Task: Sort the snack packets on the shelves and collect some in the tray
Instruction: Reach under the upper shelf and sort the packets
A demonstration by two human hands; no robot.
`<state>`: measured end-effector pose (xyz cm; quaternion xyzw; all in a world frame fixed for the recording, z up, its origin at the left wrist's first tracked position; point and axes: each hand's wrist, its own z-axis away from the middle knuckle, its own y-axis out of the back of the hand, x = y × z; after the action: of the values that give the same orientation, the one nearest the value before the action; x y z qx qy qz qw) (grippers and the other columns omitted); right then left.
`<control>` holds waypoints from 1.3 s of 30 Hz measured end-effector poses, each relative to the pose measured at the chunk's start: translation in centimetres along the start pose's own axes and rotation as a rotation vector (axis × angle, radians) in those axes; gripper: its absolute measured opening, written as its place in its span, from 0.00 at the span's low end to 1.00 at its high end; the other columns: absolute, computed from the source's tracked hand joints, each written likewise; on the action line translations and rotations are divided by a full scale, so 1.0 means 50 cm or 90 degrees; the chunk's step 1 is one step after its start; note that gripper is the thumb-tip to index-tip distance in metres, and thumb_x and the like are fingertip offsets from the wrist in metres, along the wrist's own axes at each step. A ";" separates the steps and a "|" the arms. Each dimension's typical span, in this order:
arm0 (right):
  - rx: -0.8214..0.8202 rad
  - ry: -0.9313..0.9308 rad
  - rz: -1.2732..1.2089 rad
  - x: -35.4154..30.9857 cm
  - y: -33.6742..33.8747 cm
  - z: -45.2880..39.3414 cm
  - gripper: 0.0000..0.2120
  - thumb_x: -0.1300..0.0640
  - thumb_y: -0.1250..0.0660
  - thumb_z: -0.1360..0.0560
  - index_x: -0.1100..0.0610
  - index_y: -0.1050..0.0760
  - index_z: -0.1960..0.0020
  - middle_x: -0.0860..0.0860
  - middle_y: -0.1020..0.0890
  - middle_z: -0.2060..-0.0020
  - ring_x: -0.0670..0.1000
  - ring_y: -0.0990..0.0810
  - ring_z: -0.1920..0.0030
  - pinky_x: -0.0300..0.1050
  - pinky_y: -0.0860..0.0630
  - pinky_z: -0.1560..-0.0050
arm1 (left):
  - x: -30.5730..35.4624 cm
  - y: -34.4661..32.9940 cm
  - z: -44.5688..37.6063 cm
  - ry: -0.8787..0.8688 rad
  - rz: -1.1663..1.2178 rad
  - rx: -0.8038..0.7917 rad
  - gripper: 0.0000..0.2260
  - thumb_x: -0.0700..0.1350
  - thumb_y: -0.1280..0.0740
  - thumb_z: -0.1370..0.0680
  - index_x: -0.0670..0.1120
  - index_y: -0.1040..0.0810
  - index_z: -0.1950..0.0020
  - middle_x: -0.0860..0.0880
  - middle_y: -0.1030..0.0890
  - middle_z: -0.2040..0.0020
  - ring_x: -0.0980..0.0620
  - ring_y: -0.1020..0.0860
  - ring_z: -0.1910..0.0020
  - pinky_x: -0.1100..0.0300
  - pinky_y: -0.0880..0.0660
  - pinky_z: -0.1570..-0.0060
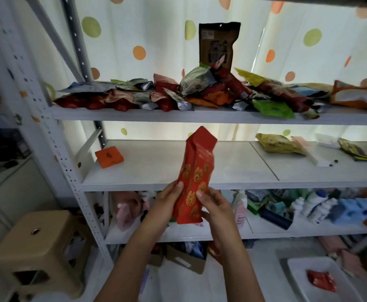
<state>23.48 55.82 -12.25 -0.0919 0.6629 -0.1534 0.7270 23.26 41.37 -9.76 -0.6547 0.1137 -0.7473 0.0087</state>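
A tall red snack packet (196, 171) printed with walnuts stands upright in front of the middle shelf (156, 166). My left hand (169, 198) grips its lower left edge and my right hand (214, 202) grips its lower right side. A heap of mixed snack packets (189, 94) covers the upper shelf, with a dark brown pouch (218, 43) standing behind it. A white tray (321, 280) lies at the bottom right on the floor, holding one small red packet (321, 281).
An orange box (109, 157) sits at the left of the middle shelf, yellow packets (279, 143) at its right. Bottles and boxes (308, 205) crowd the lower shelf. A beige plastic stool (41, 245) stands at the left. A cardboard box (186, 257) sits under the shelves.
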 end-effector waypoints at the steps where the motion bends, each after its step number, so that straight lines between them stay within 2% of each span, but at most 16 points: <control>1: 0.005 0.005 0.001 0.008 -0.002 0.001 0.18 0.57 0.26 0.27 0.59 0.23 0.39 0.54 0.15 0.46 0.54 0.16 0.45 0.53 0.20 0.42 | 0.002 0.012 -0.001 -0.006 -0.026 0.010 0.17 0.58 0.40 0.20 0.49 0.22 0.38 0.42 0.15 0.49 0.43 0.16 0.56 0.58 0.22 0.66; 4: 0.025 0.018 0.018 0.022 -0.006 0.004 0.17 0.59 0.25 0.28 0.61 0.23 0.42 0.55 0.15 0.48 0.56 0.16 0.46 0.56 0.20 0.43 | 0.008 0.032 -0.003 -0.048 -0.049 0.075 0.14 0.53 0.38 0.19 0.46 0.17 0.46 0.42 0.14 0.54 0.43 0.15 0.59 0.52 0.19 0.59; 7: 0.042 0.040 0.011 0.014 -0.002 0.000 0.08 0.63 0.29 0.25 0.64 0.23 0.48 0.56 0.15 0.53 0.57 0.16 0.50 0.55 0.19 0.47 | 0.018 0.044 -0.021 -0.067 -0.036 0.188 0.13 0.45 0.34 0.20 0.49 0.14 0.61 0.44 0.14 0.58 0.41 0.16 0.58 0.42 0.20 0.50; 9: 0.046 0.066 0.028 -0.005 -0.001 -0.014 0.01 0.65 0.31 0.24 0.62 0.23 0.53 0.53 0.15 0.58 0.53 0.17 0.55 0.50 0.19 0.54 | 0.028 0.046 -0.045 -0.082 -0.043 0.224 0.11 0.43 0.34 0.21 0.48 0.15 0.61 0.44 0.14 0.58 0.39 0.16 0.57 0.38 0.21 0.50; 12: 0.059 0.110 0.072 -0.042 -0.019 -0.045 0.03 0.66 0.32 0.23 0.62 0.24 0.55 0.50 0.16 0.62 0.49 0.17 0.61 0.46 0.20 0.62 | 0.060 0.041 -0.083 -0.160 -0.112 0.303 0.07 0.41 0.32 0.24 0.47 0.23 0.62 0.45 0.17 0.59 0.41 0.18 0.57 0.41 0.21 0.55; 15: 0.066 0.145 0.104 -0.091 -0.058 -0.074 0.06 0.65 0.32 0.23 0.59 0.25 0.58 0.49 0.16 0.64 0.51 0.17 0.60 0.53 0.20 0.59 | 0.123 0.042 -0.098 -0.243 -0.226 0.341 0.10 0.34 0.35 0.26 0.47 0.28 0.64 0.48 0.21 0.63 0.47 0.23 0.60 0.52 0.26 0.61; 20: 0.032 0.208 0.156 -0.183 -0.151 -0.129 0.09 0.61 0.31 0.23 0.55 0.25 0.61 0.51 0.15 0.61 0.53 0.16 0.56 0.59 0.17 0.54 | 0.247 0.094 -0.096 -0.327 -0.440 0.325 0.10 0.40 0.39 0.20 0.52 0.21 0.55 0.56 0.19 0.56 0.58 0.21 0.56 0.61 0.25 0.59; 24: 0.011 0.261 0.174 -0.244 -0.253 -0.191 0.08 0.60 0.30 0.23 0.55 0.24 0.60 0.53 0.16 0.59 0.56 0.17 0.54 0.64 0.19 0.55 | 0.353 0.144 -0.099 -0.350 -0.380 0.326 0.16 0.43 0.42 0.18 0.62 0.23 0.57 0.61 0.20 0.54 0.59 0.21 0.52 0.58 0.23 0.52; 26: 0.005 0.285 0.171 -0.265 -0.314 -0.224 0.06 0.60 0.31 0.23 0.54 0.23 0.59 0.52 0.16 0.58 0.55 0.17 0.54 0.63 0.19 0.54 | 0.400 0.176 -0.120 -0.352 -0.398 0.339 0.15 0.44 0.43 0.18 0.58 0.20 0.54 0.58 0.20 0.52 0.60 0.23 0.51 0.61 0.26 0.52; 28: -0.002 0.315 0.178 -0.283 -0.371 -0.251 0.03 0.60 0.31 0.23 0.56 0.22 0.56 0.52 0.16 0.57 0.53 0.17 0.54 0.59 0.18 0.53 | 0.440 0.209 -0.141 -0.383 -0.433 0.371 0.14 0.44 0.43 0.18 0.51 0.19 0.52 0.56 0.20 0.53 0.63 0.23 0.54 0.65 0.28 0.55; 31: -0.009 0.370 0.216 -0.305 -0.451 -0.300 0.03 0.60 0.31 0.24 0.59 0.23 0.55 0.51 0.17 0.58 0.50 0.19 0.56 0.48 0.21 0.55 | 0.489 0.264 -0.178 -0.384 -0.364 0.391 0.14 0.45 0.44 0.19 0.49 0.18 0.52 0.53 0.19 0.56 0.58 0.21 0.55 0.57 0.25 0.54; 32: -0.011 0.378 0.223 -0.310 -0.474 -0.320 0.03 0.60 0.31 0.24 0.58 0.23 0.56 0.51 0.18 0.59 0.50 0.20 0.57 0.46 0.23 0.57 | 0.502 0.278 -0.191 -0.367 -0.349 0.401 0.14 0.45 0.44 0.18 0.48 0.18 0.53 0.51 0.18 0.57 0.56 0.21 0.57 0.57 0.25 0.55; 34: -0.018 0.385 0.236 -0.319 -0.526 -0.367 0.05 0.60 0.32 0.25 0.55 0.25 0.59 0.51 0.18 0.59 0.50 0.20 0.57 0.47 0.24 0.58 | 0.530 0.317 -0.227 -0.359 -0.354 0.413 0.13 0.45 0.43 0.18 0.49 0.19 0.54 0.51 0.19 0.58 0.56 0.23 0.59 0.61 0.26 0.59; 36: -0.027 0.381 0.249 -0.330 -0.579 -0.419 0.06 0.59 0.32 0.25 0.53 0.26 0.60 0.51 0.18 0.59 0.51 0.19 0.57 0.50 0.22 0.58 | 0.562 0.360 -0.270 -0.373 -0.374 0.418 0.11 0.45 0.41 0.18 0.50 0.19 0.50 0.53 0.19 0.55 0.55 0.22 0.55 0.59 0.25 0.56; 39: -0.014 0.394 0.302 -0.357 -0.656 -0.500 0.04 0.61 0.33 0.27 0.56 0.24 0.61 0.50 0.19 0.63 0.49 0.20 0.62 0.43 0.26 0.64 | 0.616 0.429 -0.357 -0.362 -0.401 0.426 0.10 0.44 0.42 0.19 0.47 0.20 0.47 0.52 0.20 0.51 0.53 0.22 0.53 0.58 0.25 0.55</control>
<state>-5.93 33.03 12.90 0.1066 0.8555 0.0058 0.5067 -1.57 18.31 14.35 -0.7948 -0.3393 -0.5026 0.0225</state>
